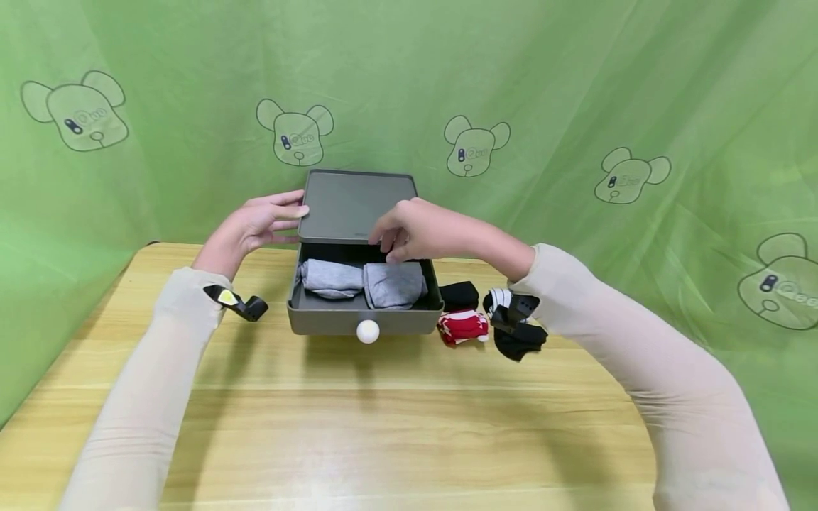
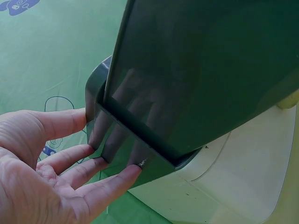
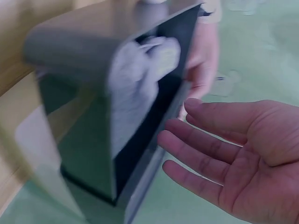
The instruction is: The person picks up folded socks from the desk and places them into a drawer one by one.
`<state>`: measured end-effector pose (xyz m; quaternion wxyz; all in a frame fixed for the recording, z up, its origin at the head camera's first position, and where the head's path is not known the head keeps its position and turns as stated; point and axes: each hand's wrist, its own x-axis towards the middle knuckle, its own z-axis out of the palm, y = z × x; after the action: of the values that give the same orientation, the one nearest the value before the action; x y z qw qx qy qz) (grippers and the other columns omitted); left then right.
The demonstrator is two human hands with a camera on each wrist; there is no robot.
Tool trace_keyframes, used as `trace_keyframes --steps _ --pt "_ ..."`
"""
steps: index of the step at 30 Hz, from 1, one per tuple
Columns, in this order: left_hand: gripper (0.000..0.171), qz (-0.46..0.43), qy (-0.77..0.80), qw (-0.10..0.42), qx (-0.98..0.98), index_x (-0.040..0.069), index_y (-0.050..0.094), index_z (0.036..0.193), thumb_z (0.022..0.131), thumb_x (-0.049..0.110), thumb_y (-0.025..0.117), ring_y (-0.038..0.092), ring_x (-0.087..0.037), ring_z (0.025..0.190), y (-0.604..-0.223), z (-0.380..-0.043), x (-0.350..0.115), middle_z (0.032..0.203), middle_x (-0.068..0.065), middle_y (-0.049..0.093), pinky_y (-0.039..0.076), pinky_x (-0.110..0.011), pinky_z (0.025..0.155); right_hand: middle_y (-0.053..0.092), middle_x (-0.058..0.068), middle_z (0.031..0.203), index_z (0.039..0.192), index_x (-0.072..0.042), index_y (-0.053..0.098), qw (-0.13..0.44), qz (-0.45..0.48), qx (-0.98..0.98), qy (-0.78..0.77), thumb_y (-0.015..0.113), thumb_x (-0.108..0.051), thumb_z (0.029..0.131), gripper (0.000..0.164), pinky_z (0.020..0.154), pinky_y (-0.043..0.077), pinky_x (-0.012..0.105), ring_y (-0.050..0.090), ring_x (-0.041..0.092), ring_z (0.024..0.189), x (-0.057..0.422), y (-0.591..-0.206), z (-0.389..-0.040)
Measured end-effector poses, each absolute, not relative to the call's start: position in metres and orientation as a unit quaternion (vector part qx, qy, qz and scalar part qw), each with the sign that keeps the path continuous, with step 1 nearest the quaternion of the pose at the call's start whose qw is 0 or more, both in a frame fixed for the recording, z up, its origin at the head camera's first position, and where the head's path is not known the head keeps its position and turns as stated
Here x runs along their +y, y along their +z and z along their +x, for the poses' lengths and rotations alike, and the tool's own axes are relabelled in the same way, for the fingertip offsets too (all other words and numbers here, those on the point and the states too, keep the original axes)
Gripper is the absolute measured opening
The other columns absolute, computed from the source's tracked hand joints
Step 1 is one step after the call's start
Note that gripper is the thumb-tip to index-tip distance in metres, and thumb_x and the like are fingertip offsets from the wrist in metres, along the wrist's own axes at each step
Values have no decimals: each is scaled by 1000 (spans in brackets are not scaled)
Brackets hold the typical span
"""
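A dark grey drawer box (image 1: 358, 206) stands at the back of the table, its drawer (image 1: 332, 324) pulled out toward me by a white knob (image 1: 368, 331). Two folded grey socks (image 1: 332, 278) (image 1: 395, 285) lie side by side in the drawer. At the box's left side, my left hand (image 1: 262, 220) rests its spread fingertips against the wall, as the left wrist view also shows. My right hand (image 1: 418, 231) is over the back right of the drawer, in front of the box top. Its fingers are loosely bent with nothing between them in the right wrist view.
To the right of the drawer lie several rolled socks: a black one (image 1: 459, 295), a red and white one (image 1: 463, 326), a striped one (image 1: 492, 301) and another black one (image 1: 519, 342). Behind the wooden table (image 1: 358, 426) hangs a green curtain (image 1: 383, 71).
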<state>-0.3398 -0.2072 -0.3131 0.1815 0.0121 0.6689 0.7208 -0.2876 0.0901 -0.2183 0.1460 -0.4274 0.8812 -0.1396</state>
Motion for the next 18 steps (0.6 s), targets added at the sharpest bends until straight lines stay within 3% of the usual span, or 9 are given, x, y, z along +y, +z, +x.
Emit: trace_keyframes --steps 9,18 --pt "70 10 723 178 668 17 18 164 105 13 56 24 -34 156 -313 -338 -208 169 -14 22 29 -55 127 77 12 110 125 -2 70 135 -486 826 -253 72 -4 93 32 90 62 28 73 17 99 97 -222 -256" --pt "71 1 724 178 666 18 20 163 104 14 58 27 -32 155 -311 -334 -208 168 -14 26 29 -54 127 78 7 111 124 -2 70 230 -527 746 -335 71 -9 95 29 91 62 27 72 5 99 94 -267 -209"
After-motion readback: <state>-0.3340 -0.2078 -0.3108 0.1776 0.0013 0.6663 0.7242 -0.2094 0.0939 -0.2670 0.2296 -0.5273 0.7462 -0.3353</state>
